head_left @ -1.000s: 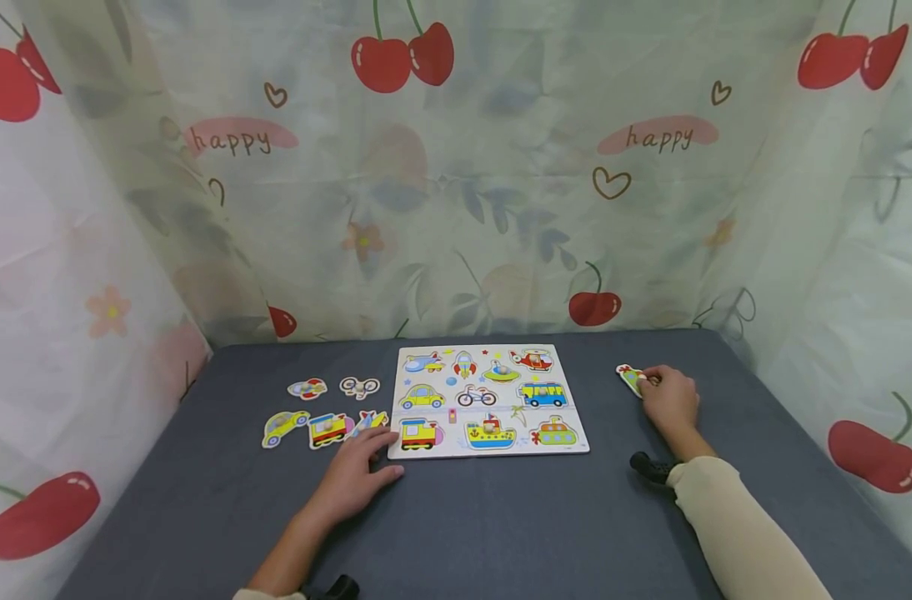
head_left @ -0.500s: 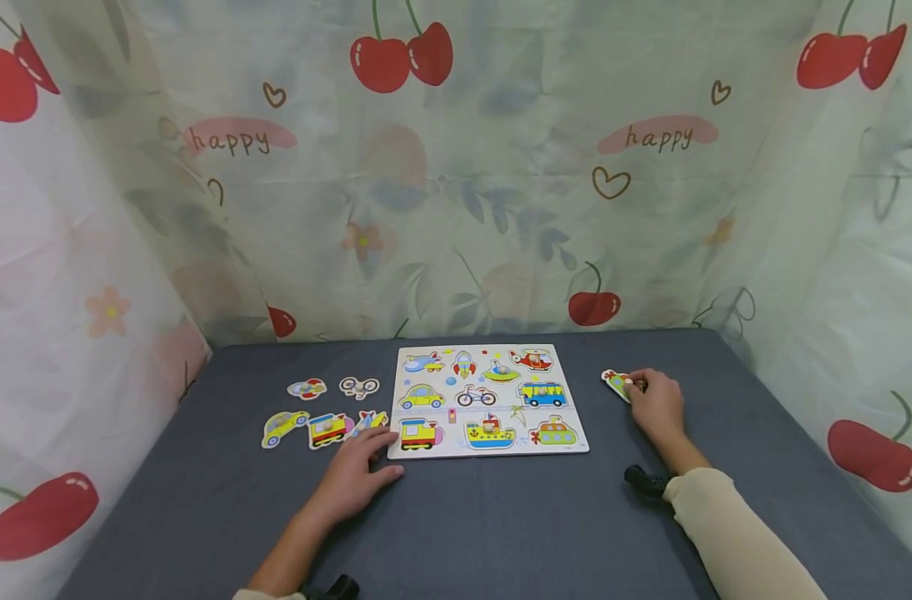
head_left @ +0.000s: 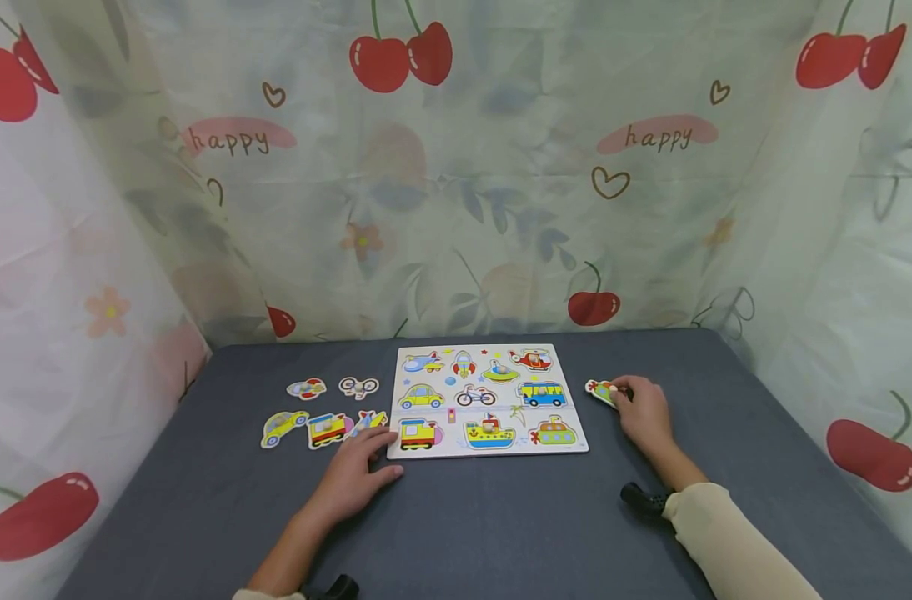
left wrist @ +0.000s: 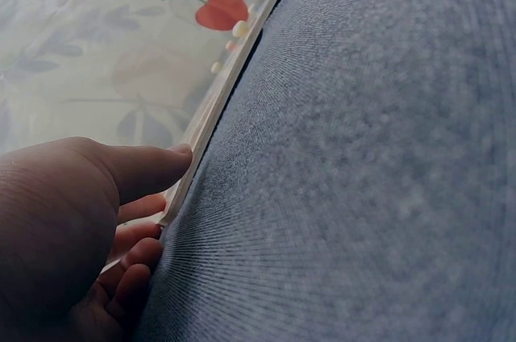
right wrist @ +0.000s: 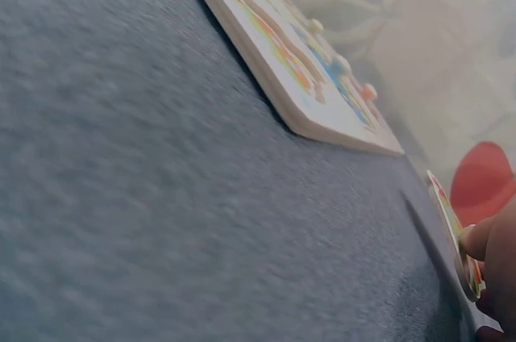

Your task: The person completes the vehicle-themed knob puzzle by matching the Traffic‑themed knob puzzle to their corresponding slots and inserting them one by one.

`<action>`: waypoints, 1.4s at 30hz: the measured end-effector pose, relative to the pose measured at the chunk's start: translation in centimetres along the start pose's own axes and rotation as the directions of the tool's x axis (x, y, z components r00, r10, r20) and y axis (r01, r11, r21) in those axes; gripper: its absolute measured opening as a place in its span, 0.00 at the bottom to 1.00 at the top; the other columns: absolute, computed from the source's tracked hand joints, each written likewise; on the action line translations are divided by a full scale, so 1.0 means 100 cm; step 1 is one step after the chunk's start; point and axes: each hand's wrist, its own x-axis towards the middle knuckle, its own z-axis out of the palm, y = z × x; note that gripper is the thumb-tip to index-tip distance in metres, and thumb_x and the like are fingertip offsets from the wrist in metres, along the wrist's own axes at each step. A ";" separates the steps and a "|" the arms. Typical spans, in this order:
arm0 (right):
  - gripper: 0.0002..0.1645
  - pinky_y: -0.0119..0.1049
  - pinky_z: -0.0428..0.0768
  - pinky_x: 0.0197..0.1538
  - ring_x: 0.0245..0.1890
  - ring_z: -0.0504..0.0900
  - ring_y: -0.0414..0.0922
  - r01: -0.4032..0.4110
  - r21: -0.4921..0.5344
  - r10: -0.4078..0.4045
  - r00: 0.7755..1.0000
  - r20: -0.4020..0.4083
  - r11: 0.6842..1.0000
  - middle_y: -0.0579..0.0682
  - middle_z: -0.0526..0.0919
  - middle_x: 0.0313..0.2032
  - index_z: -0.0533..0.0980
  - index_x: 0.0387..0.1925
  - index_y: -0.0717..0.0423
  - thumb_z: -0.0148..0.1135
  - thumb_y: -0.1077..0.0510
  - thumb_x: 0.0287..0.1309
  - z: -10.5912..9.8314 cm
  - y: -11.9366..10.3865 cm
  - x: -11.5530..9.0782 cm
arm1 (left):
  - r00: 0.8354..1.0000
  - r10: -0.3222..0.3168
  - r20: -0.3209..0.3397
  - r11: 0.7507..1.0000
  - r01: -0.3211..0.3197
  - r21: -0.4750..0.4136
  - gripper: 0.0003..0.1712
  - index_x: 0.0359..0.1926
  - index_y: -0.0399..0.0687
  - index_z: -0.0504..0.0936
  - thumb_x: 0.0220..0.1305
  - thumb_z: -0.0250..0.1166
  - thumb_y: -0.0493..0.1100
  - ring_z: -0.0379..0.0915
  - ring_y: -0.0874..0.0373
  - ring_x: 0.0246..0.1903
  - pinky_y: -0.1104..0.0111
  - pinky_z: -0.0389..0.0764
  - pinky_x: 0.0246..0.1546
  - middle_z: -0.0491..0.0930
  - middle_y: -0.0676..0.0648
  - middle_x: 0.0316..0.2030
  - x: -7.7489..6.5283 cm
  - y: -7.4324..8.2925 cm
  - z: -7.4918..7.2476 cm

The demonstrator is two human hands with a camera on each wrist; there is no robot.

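Observation:
My right hand (head_left: pixel 645 414) pinches a green puzzle piece (head_left: pixel 599 392) with a red propeller-like end, which looks like a submarine. In the right wrist view the piece (right wrist: pixel 448 221) is tilted, with a shadow on the cloth beside it. It is just right of the white wooden puzzle board (head_left: pixel 527 421), apart from it. The board shows vehicle pictures, among them a submarine picture (head_left: pixel 554 431) at lower right. My left hand (head_left: pixel 354 475) rests at the board's lower left corner; in the left wrist view its thumb (left wrist: pixel 157 166) lies along the board's edge and its other fingers are partly hidden.
Left of the board lie a car piece (head_left: pixel 283 427), a train piece (head_left: pixel 328 430), a bicycle piece (head_left: pixel 359 387), a small red-and-yellow piece (head_left: pixel 307 389) and an airplane piece (head_left: pixel 372 420), partly behind my left hand. Patterned curtains surround the grey tabletop (head_left: pixel 493 525).
My right hand has moved left towards the board with the submarine piece, which has turned a little. The left hand and the board have stayed in place.

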 end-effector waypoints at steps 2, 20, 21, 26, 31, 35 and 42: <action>0.08 0.56 0.66 0.50 0.44 0.73 0.60 -0.001 0.006 0.001 1.000 0.014 1.000 0.63 0.79 0.41 0.80 0.40 0.64 0.61 0.64 0.62 0.001 -0.002 -0.002 | 1.000 -0.001 0.000 1.000 0.001 0.004 0.28 0.59 0.49 0.80 0.57 0.72 0.47 0.71 0.51 0.51 0.54 0.72 0.52 0.73 0.46 0.60 0.000 0.000 0.000; 0.09 0.57 0.67 0.53 0.49 0.73 0.59 0.056 0.071 -0.062 0.995 0.084 0.996 0.62 0.80 0.47 0.80 0.43 0.63 0.61 0.64 0.62 0.004 -0.019 -0.024 | 1.000 0.016 -0.012 1.000 -0.016 0.004 0.28 0.59 0.48 0.80 0.57 0.72 0.46 0.71 0.51 0.52 0.53 0.71 0.52 0.73 0.46 0.60 0.000 0.000 0.000; 0.09 0.57 0.67 0.53 0.49 0.73 0.59 0.061 0.074 -0.068 0.994 0.085 0.995 0.62 0.80 0.47 0.80 0.43 0.63 0.61 0.64 0.62 0.004 -0.020 -0.024 | 1.000 0.017 -0.012 1.000 -0.016 0.004 0.28 0.59 0.48 0.80 0.57 0.72 0.46 0.71 0.51 0.51 0.53 0.71 0.52 0.73 0.46 0.60 0.000 0.000 0.000; 0.08 0.56 0.67 0.53 0.50 0.73 0.59 0.098 0.087 -0.106 0.990 0.090 0.991 0.62 0.80 0.47 0.80 0.42 0.63 0.62 0.64 0.61 0.006 -0.023 -0.029 | 1.000 0.016 -0.011 1.000 -0.016 0.009 0.28 0.59 0.48 0.80 0.57 0.72 0.46 0.71 0.52 0.49 0.54 0.72 0.51 0.73 0.46 0.60 0.000 -0.001 0.000; 0.08 0.57 0.67 0.54 0.51 0.73 0.59 0.142 0.086 -0.150 0.983 0.105 0.986 0.62 0.80 0.49 0.81 0.42 0.62 0.63 0.64 0.61 0.008 -0.025 -0.035 | 1.000 0.022 -0.012 1.000 -0.022 0.011 0.28 0.59 0.48 0.80 0.57 0.72 0.46 0.71 0.52 0.50 0.54 0.72 0.51 0.73 0.46 0.60 0.000 -0.001 0.001; 0.08 0.56 0.68 0.53 0.51 0.73 0.58 0.163 0.086 -0.173 0.977 0.123 0.983 0.61 0.80 0.50 0.81 0.42 0.62 0.63 0.64 0.62 0.008 -0.029 -0.041 | 1.000 0.014 -0.009 1.000 -0.014 0.008 0.28 0.59 0.48 0.79 0.57 0.72 0.46 0.71 0.51 0.52 0.54 0.71 0.52 0.73 0.46 0.60 0.000 -0.001 0.000; 0.08 0.56 0.68 0.54 0.52 0.73 0.57 0.200 0.097 -0.212 0.967 0.141 0.975 0.60 0.80 0.50 0.81 0.42 0.62 0.64 0.65 0.60 0.012 -0.035 -0.046 | 1.000 0.025 -0.009 1.000 -0.025 0.011 0.28 0.59 0.47 0.80 0.56 0.72 0.46 0.70 0.49 0.53 0.53 0.71 0.53 0.74 0.46 0.60 -0.001 -0.002 0.001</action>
